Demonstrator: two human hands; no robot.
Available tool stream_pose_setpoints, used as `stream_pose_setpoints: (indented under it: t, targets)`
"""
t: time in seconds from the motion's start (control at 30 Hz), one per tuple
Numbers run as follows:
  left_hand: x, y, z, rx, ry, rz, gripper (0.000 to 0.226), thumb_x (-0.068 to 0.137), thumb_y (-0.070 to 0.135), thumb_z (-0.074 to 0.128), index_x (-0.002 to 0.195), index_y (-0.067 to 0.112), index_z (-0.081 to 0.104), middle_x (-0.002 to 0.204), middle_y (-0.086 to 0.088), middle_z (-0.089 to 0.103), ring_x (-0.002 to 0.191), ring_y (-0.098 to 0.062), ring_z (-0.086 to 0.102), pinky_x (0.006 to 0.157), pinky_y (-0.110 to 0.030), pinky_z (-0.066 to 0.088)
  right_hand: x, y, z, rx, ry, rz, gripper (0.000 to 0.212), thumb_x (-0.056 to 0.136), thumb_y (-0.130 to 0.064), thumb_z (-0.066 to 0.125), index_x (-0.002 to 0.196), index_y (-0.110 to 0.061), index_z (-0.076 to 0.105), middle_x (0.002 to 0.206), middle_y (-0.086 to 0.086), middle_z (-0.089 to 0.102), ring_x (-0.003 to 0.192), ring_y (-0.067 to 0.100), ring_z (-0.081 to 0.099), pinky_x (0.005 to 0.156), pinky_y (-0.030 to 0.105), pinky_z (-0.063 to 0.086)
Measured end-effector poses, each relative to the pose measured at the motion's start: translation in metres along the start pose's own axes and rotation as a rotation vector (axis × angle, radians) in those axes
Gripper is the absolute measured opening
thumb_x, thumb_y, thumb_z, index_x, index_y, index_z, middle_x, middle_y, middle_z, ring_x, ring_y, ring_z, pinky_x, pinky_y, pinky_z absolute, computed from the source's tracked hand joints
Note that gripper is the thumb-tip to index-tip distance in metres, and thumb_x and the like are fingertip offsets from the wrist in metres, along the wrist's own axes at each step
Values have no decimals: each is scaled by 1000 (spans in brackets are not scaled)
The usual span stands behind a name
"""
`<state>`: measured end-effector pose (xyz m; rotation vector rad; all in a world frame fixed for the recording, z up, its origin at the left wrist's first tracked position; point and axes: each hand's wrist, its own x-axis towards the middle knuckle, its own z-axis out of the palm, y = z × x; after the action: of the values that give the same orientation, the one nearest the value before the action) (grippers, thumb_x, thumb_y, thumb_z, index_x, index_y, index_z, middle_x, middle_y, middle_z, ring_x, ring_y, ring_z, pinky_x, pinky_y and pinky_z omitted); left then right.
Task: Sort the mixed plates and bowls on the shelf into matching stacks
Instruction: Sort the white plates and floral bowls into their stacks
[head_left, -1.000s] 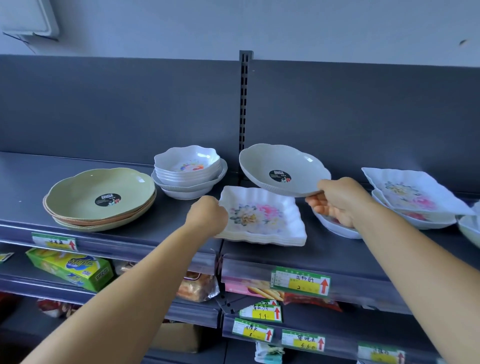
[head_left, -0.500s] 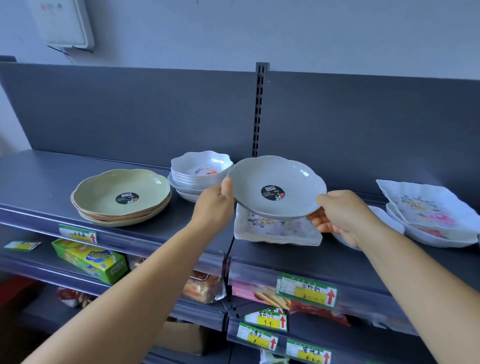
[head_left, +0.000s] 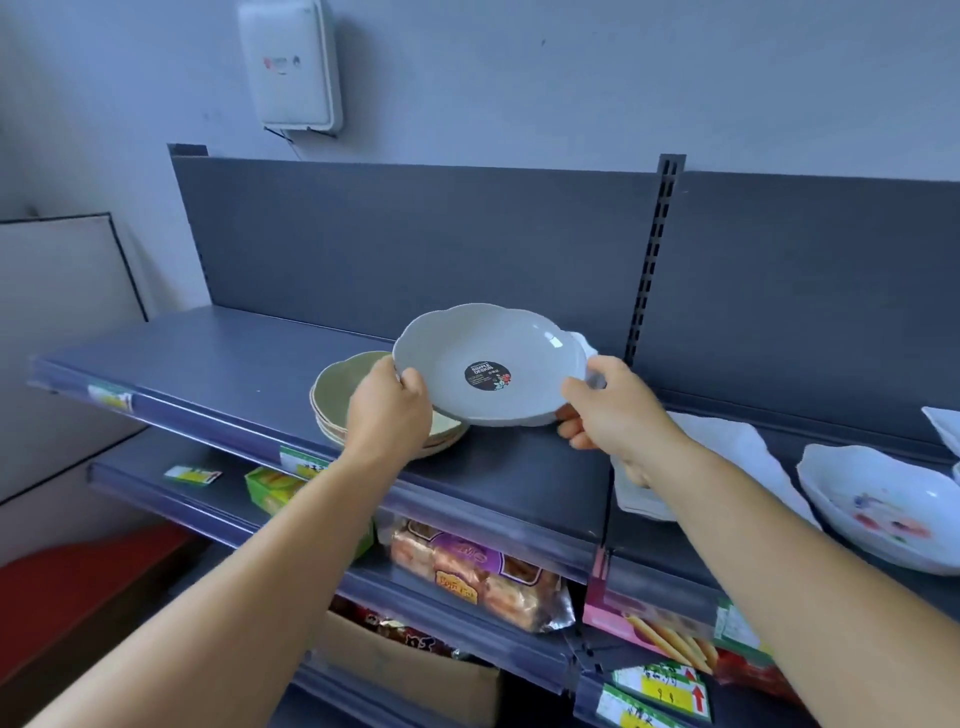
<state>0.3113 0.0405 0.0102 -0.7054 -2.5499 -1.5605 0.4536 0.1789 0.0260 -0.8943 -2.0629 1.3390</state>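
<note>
Both hands carry the grey plate (head_left: 488, 366) by opposite rim edges: left hand (head_left: 387, 410) pinches the left edge with thumb on top, right hand (head_left: 618, 410) pinches the right edge, fingers curled under. Two-point grip keeps the plate level above the shelf (head_left: 223, 374). It hangs just right of the green stack (head_left: 343, 400), overlapping that stack's right side in view, not yet set down. Shape looks the same scalloped round form as the stack, so that is likely the target; colour differs. Square plates (head_left: 727, 447) lie under the right forearm, floral bowl (head_left: 878, 509) further right, both well apart from the stack. Next move needs a small shift left and a level drop so rims nest
</note>
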Motion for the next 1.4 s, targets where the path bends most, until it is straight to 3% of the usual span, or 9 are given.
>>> stream_pose_setpoints:
  t: [0.1, 0.23, 0.4, 0.6, 0.73, 0.9, 1.1, 1.3, 1.4]
  targets:
    - [14, -22, -22, 26, 40, -59, 26, 95, 12, 32, 69, 11, 33, 68, -5, 40, 64, -25, 35, 54, -31, 27, 7, -9, 39, 1, -58, -5, 36, 95, -19, 46, 131, -19, 42, 92, 6, 64, 66, 14, 59, 68, 29, 53]
    - [32, -48, -40, 97, 59, -136, 25, 94, 16, 31, 93, -1, 49, 98, -23, 55, 92, -41, 52, 73, -39, 41, 21, -7, 78, -52, -98, -16, 28, 92, -22, 49, 119, -17, 50, 101, 6, 66, 67, 11, 60, 81, 38, 54]
    - [47, -68, -50, 176, 24, -255, 38, 95, 16, 30, 111, -7, 55, 127, -26, 44, 118, -43, 42, 96, -47, 43, 33, -2, 108, -125, -115, 20, 24, 87, -24, 51, 102, -9, 62, 91, 10, 69, 69, 19, 58, 75, 40, 54]
    - [62, -78, -43, 68, -163, -335, 41, 92, 10, 30, 120, -19, 39, 131, -39, 42, 93, -53, 48, 89, -57, 44, 45, 6, 118, -222, -111, 64, 28, 83, -29, 50, 97, -8, 63, 96, 15, 68, 85, 33, 61, 83, 47, 54]
    - [70, -82, -37, 104, -117, -294, 35, 97, 7, 30, 124, -10, 43, 125, -27, 52, 117, -44, 50, 90, -46, 46, 47, 9, 121, -274, -123, 76, 23, 87, -25, 49, 97, -8, 61, 81, 6, 57, 77, 25, 51, 68, 37, 48]
    - [75, -82, -29, 117, -138, -262, 33, 97, 7, 31, 127, -3, 41, 128, -24, 49, 110, -39, 53, 78, -39, 42, 52, 15, 120, -254, -109, 101, 27, 87, -25, 50, 106, -10, 62, 103, 10, 66, 98, 31, 63, 87, 41, 54]
    - [71, -77, -13, 241, -133, -187, 39, 99, 16, 34, 133, -3, 36, 134, -27, 44, 120, -44, 47, 96, -45, 41, 54, 23, 108, -245, -78, 122, 22, 88, -23, 47, 97, -9, 62, 90, 8, 60, 81, 25, 53, 67, 32, 42]
    - [76, -75, -10, 246, -190, -200, 42, 101, 22, 28, 136, -1, 33, 137, -24, 39, 122, -43, 43, 95, -47, 37, 48, 25, 101, -240, -96, 112, 23, 91, -24, 47, 103, -12, 62, 91, 5, 60, 84, 22, 52, 74, 32, 43]
    - [80, -80, -12, 256, -201, -150, 44, 100, 29, 29, 130, -1, 38, 132, -25, 45, 118, -42, 45, 89, -44, 38, 42, 23, 96, -226, -86, 129, 30, 92, -24, 48, 111, -5, 60, 99, 15, 62, 84, 20, 48, 80, 34, 44]
